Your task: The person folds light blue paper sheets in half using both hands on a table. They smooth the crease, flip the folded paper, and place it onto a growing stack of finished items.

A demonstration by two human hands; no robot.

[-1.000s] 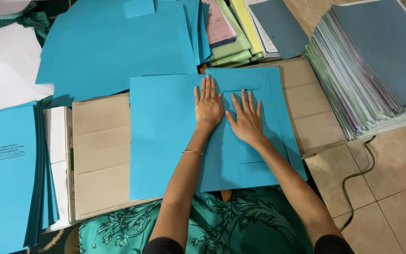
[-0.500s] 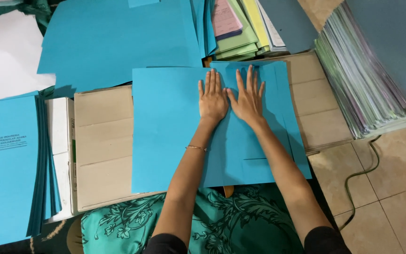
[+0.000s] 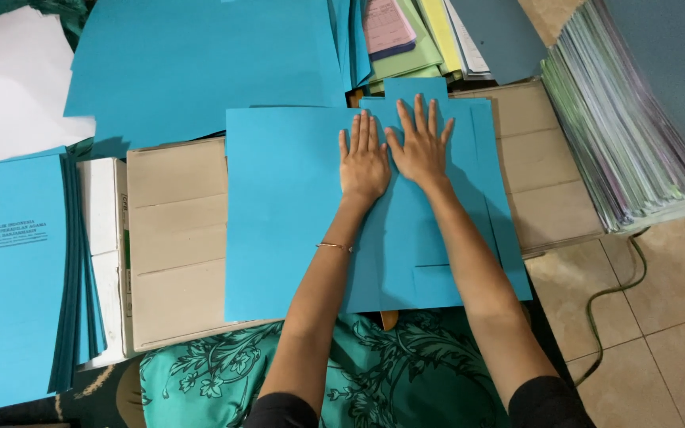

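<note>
A blue paper folder (image 3: 279,214) lies flat on a brown cardboard box (image 3: 176,238) in front of me. My left hand (image 3: 364,162) presses palm down on its upper middle, fingers together and pointing away. My right hand (image 3: 422,143) lies flat just beside it, fingers spread, on the folder's right half near the top flap. A thin bracelet circles my left wrist. Neither hand grips anything.
A stack of printed blue folders (image 3: 9,269) sits at the left. Loose blue sheets (image 3: 200,63) lie behind the box, with coloured papers (image 3: 406,40) at top centre. A tall pile of documents (image 3: 636,135) stands at the right. A green cable (image 3: 612,293) runs over tiled floor.
Both hands have slid away from me along the folder, from its middle up toward its top edge, staying flat on the paper.
</note>
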